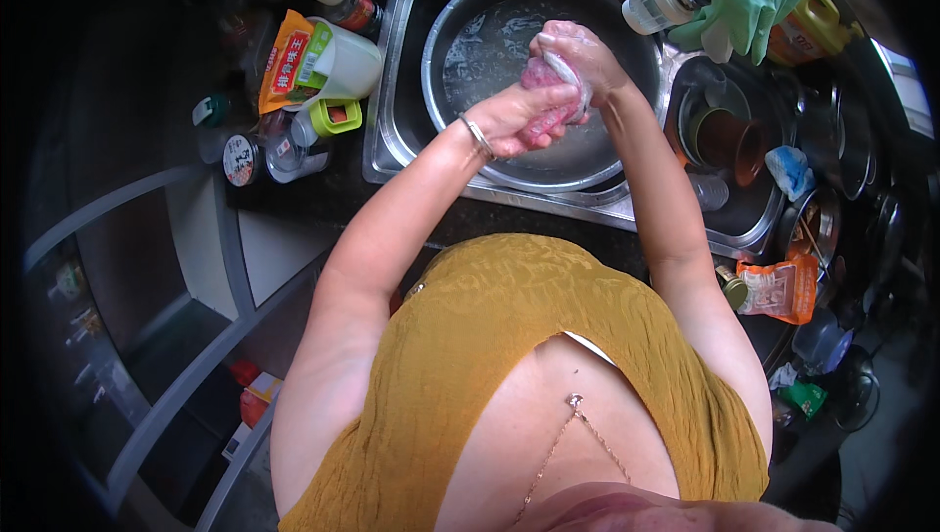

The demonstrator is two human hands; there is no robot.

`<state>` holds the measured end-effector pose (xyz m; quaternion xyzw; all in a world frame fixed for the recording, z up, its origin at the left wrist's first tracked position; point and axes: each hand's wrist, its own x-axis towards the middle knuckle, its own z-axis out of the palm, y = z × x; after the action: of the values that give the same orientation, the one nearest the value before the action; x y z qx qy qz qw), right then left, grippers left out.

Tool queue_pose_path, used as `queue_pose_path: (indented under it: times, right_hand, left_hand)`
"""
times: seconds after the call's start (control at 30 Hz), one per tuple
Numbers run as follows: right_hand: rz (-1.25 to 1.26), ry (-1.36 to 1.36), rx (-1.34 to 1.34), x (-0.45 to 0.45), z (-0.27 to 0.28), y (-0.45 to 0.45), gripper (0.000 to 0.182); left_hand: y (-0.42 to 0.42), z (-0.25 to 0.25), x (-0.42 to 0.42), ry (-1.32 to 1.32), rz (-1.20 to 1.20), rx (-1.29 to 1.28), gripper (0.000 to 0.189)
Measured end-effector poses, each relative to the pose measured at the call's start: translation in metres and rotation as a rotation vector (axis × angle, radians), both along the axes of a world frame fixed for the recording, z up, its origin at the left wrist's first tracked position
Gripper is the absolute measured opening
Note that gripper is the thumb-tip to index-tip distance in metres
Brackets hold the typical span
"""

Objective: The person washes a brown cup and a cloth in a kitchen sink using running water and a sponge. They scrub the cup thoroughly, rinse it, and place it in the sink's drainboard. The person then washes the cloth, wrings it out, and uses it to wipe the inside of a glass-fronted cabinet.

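A pink, soapy cloth (pixel 545 80) with a white part along one side is bunched between my two hands, above a round metal basin (pixel 543 184). My left hand (pixel 510 117) grips its lower part, thumb on top and a bangle at the wrist. Foam covers my right hand (pixel 584 55), which is closed around the upper part. Cloudy water with patches of suds (pixel 474 40) lies in the basin. The basin sits in the larger bowl of a stainless steel sink (pixel 376 157). My hands hide some of the cloth.
Green rubber gloves (pixel 756 3) hang over the faucet, near its clear filter (pixel 653 9). The smaller sink bowl (pixel 742 235) holds a brown vessel (pixel 745 154) and a clear plastic bottle (pixel 709 192). Left stand a seasoning bag (pixel 283 66), a white container (pixel 356 58) and jars (pixel 242 160).
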<state>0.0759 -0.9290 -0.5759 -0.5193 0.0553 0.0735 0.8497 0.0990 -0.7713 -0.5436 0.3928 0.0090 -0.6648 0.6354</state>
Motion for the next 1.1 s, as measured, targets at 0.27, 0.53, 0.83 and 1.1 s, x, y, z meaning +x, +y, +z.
queue_pose_path:
  times: [0.27,0.53,0.83,1.1]
  right_hand:
    - [-0.230,0.280,-0.948,-0.013,-0.064,0.021,0.023]
    - [-0.197,0.359,-0.203,-0.016,-0.034,0.008,0.058]
    - [0.158,-0.328,0.770,-0.022,0.022,0.018,0.058]
    - [0.146,-0.163,-0.065,-0.024,0.070,0.013,0.019]
  left_hand:
    - [-0.029,-0.095,-0.020,-1.214,-0.210,0.507,0.045]
    - [-0.011,-0.071,-0.011,-0.181,0.040,0.345,0.038]
    - [0.002,0.020,-0.039,0.595,0.259,-0.227,0.051]
    - [0.020,0.015,-0.025,0.303,-0.037,-0.296,0.020]
